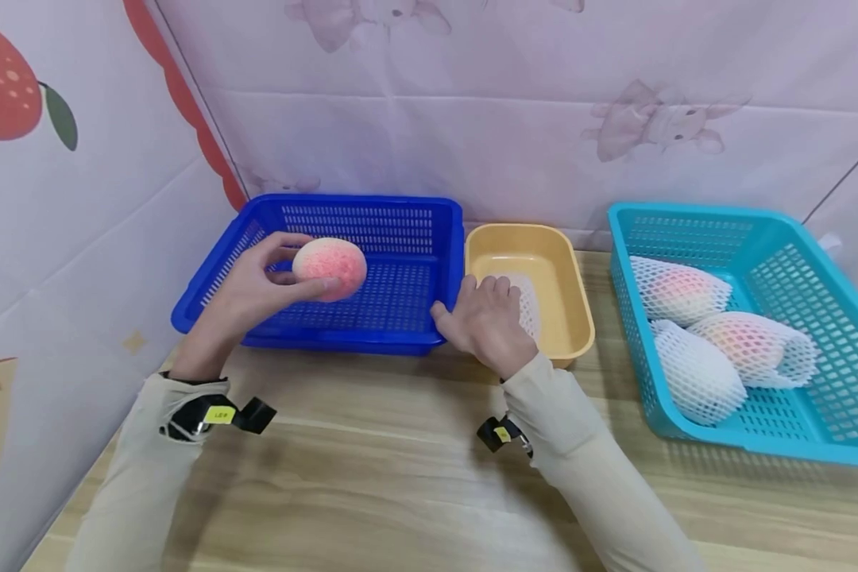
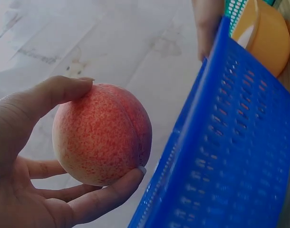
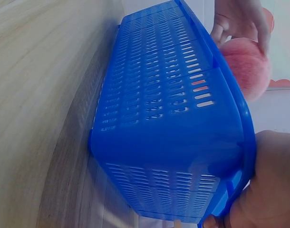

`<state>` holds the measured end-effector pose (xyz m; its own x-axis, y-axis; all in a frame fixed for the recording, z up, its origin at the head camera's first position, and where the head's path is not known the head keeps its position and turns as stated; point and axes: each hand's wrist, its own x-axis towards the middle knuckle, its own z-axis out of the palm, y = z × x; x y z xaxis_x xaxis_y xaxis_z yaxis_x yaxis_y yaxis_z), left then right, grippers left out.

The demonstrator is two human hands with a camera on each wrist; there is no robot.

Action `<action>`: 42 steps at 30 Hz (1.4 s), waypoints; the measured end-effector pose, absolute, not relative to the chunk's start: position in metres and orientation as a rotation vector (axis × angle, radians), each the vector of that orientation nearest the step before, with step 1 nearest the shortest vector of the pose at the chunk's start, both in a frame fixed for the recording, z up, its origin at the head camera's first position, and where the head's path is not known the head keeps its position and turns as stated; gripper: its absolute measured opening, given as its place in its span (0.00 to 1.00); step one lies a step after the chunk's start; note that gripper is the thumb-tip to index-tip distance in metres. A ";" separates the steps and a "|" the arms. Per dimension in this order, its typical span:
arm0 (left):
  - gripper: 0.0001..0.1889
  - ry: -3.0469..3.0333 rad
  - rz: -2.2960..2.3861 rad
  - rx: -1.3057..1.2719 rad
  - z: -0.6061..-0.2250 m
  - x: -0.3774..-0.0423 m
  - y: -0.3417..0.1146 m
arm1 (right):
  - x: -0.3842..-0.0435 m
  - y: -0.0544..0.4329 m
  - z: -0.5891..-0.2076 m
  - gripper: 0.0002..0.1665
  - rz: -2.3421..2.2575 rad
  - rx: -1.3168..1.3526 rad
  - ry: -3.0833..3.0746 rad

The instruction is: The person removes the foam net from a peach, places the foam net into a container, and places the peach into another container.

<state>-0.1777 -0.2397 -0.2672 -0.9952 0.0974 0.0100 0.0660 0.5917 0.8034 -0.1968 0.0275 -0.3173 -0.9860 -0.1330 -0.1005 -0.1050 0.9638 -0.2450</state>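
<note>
A pink and cream peach (image 1: 331, 266) is held by my left hand (image 1: 257, 278), thumb on one side and fingertips on the other, above the blue basket (image 1: 372, 340). In the left wrist view the peach (image 2: 104, 135) shows its crease and has no net around it. My right hand (image 1: 489, 322) is palm down over the near left part of the yellow tray (image 1: 575, 318), its thumb at the blue basket's corner. A white foam net (image 1: 528, 306) lies in the tray, partly hidden under that hand. The right wrist view has the right hand (image 3: 273, 185) beside the basket rim.
A turquoise basket (image 1: 632, 342) stands at the right with several fruits (image 1: 747, 342) in white foam nets. Behind the containers rises a wall covering (image 1: 472, 159) with printed rabbits. The wooden table (image 1: 372, 461) extends in front.
</note>
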 end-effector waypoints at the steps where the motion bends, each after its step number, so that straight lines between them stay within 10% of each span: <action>1: 0.37 2.779 1.381 0.134 -0.268 -0.179 -0.241 | -0.197 0.028 -0.318 0.35 -0.367 -0.182 2.998; 42: 0.47 2.949 0.750 -0.007 -0.296 -0.210 -0.301 | -0.197 0.027 -0.318 0.36 -0.385 -0.162 2.969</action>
<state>-0.2102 -0.3009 -0.2962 -0.9951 0.0198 -0.0964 -0.0286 0.8789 0.4761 -0.1975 0.0269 -0.3178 -0.9839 -0.1248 -0.1278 -0.0881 0.9614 -0.2608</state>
